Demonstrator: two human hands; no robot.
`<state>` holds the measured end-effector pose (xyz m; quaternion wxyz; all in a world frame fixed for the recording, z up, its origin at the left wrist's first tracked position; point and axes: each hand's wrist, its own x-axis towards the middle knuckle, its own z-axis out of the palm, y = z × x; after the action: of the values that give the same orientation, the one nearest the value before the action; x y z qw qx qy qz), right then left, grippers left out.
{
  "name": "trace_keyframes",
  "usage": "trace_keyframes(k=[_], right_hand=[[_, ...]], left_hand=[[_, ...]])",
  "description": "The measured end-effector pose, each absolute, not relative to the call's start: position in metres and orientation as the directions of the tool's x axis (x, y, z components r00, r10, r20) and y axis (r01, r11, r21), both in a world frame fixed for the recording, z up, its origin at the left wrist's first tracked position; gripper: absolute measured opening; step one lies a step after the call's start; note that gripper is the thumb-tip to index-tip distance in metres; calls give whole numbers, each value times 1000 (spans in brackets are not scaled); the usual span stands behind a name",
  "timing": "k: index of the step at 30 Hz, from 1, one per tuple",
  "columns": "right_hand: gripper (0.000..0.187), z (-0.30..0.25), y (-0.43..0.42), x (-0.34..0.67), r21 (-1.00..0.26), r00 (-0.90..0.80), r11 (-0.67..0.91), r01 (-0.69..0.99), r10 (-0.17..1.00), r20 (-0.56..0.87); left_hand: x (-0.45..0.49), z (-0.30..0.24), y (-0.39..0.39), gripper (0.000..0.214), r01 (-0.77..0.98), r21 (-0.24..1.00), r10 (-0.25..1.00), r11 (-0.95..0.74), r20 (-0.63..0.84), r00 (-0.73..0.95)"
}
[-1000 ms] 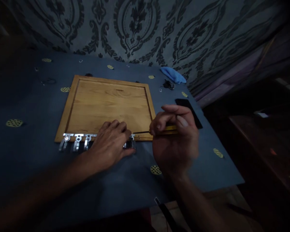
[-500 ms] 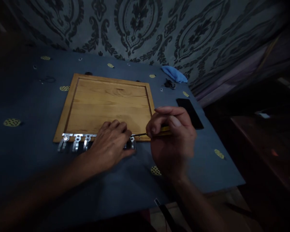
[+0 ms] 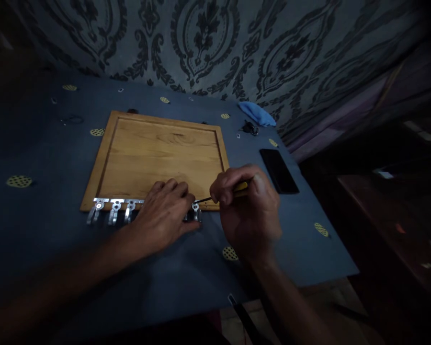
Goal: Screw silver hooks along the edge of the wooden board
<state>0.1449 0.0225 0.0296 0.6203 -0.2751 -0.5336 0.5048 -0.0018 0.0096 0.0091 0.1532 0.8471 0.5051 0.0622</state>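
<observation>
A wooden board [image 3: 161,153] with a raised frame lies on the table. Along its near edge runs a shiny metal hook rail [image 3: 115,205] with several hooks hanging over the side. My left hand [image 3: 161,213] is closed over the right part of the rail, fingers on top and thumb below the edge, hiding some hooks. In my right hand [image 3: 253,215] is a screwdriver with a yellow handle [image 3: 241,186], gripped in the curled fingers. Its thin shaft points left, the tip at the rail's last hook beside my left fingers. Whether the tip sits in a screw I cannot tell.
Right of the board lies a black phone [image 3: 278,170]. Behind it are a small dark object [image 3: 250,127] and a blue cloth [image 3: 257,115] near the patterned wall [image 3: 204,48]. A blue printed cover [image 3: 39,230] lies over the table, whose right edge slants toward me.
My right hand and the screwdriver's handle have moved a little left and turned, with the tip still at the last hook. My left hand stays in place.
</observation>
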Motion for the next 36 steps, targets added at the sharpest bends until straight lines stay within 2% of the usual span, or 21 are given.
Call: trace_keyframes(k=[5,11,16,21,27,36], right_hand=[[21,27,17,143,-890,-30,352,-289,926,376],[21,24,9,139,-898,8,402,-179,913,407],[20,21,9,137,-897,11,413,-157,909,417],[23,28,14,140,-901,-38,388,-196,915,402],[26,57,13,148,-829,168,517,-213,855,490],[23,39,10,163,-858,141,387,-337,922,361]], left_hand=[[-1,7,9,35,835,310,876,-454,-17,482],[-1,10,11,36,837,321,874,-443,-55,484],[0,14,11,37,849,303,875,-433,-85,476],[0,12,11,39,851,301,877,-430,-84,473],[-3,9,10,41,844,295,877,-447,-42,479],[-3,10,12,37,845,290,878,-449,-31,477]])
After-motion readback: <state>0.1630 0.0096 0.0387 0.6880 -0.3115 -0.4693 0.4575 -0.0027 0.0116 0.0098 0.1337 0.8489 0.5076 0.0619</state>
